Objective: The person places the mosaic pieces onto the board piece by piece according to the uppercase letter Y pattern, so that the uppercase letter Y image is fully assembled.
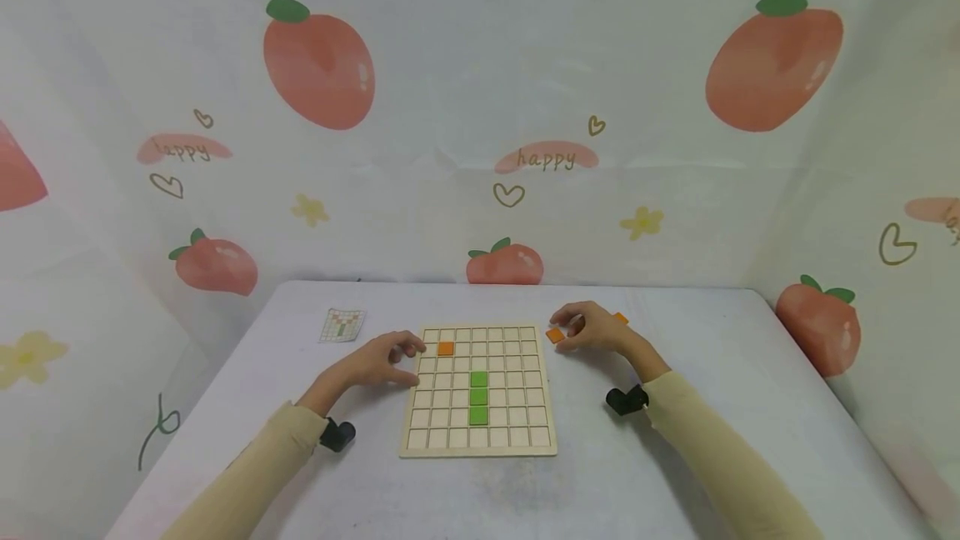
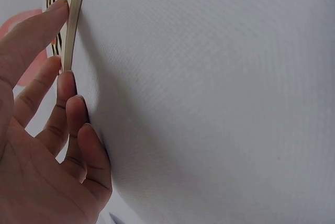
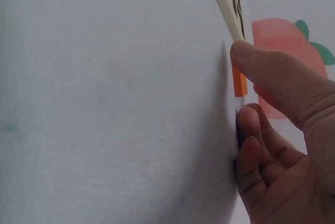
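A pale wooden grid board (image 1: 442, 419) lies on the table. Three green tiles (image 1: 478, 397) line up in one column of it, and an orange tile (image 1: 446, 348) sits near its upper left. My left hand (image 1: 381, 359) rests at the board's left edge, its thumb and fingertips touching the rim, fingers loosely bent. To the right of the board, my right hand (image 1: 592, 327) pinches another orange tile (image 3: 239, 81) between thumb and index finger, low over the table. The index finger's contact is mostly hidden in the right wrist view.
More orange (image 1: 621, 318) shows just behind the right hand, partly covered by it. A small paper card (image 1: 342, 325) with a printed grid pattern lies at the back left of the white table (image 1: 480, 498). A fruit-printed cloth (image 1: 450, 107) hangs behind the table.
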A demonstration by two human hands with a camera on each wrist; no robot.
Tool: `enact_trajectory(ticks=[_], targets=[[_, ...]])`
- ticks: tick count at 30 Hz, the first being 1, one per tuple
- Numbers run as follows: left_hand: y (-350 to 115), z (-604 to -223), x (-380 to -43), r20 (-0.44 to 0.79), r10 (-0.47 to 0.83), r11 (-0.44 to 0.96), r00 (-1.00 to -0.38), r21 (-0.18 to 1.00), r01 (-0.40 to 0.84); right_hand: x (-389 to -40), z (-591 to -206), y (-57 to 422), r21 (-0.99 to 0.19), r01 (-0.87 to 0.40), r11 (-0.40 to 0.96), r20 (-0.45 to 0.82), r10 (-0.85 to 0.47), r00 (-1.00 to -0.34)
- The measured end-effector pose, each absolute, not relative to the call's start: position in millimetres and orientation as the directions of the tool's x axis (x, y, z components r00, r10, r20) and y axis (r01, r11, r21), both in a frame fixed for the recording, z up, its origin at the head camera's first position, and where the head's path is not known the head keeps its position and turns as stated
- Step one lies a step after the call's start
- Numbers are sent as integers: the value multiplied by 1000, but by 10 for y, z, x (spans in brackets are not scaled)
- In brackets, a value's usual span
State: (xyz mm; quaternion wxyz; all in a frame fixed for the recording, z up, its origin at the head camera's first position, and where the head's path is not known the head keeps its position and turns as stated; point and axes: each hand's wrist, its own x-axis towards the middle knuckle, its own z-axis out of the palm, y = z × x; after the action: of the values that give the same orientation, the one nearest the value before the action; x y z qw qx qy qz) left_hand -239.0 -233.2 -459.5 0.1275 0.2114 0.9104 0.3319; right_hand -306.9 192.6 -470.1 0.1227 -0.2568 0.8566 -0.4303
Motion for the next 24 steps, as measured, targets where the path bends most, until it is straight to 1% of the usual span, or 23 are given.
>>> enact_trajectory(ticks=[7,12,19,24], targets=[[-2335,-4586,-2393,-95,467,693,-879,656,297,-3080,-4756,1931,-766,-411,494,69,-573,-816],[-2341,-4591,-2401,-89,472,692,-877,654,306,-3044,-4730,1909,-778,-417,470,91,-573,-815],[-2338,-4585,-2393,-72,489,685,-869,649,331,-3071,-4774,1924,-760,-425,491,87,-571,-816],[-2334,-4588,-2392,-83,483,688,-872,652,319,-3059,-4775,1913,-752,-439,491,99,-574,-813]])
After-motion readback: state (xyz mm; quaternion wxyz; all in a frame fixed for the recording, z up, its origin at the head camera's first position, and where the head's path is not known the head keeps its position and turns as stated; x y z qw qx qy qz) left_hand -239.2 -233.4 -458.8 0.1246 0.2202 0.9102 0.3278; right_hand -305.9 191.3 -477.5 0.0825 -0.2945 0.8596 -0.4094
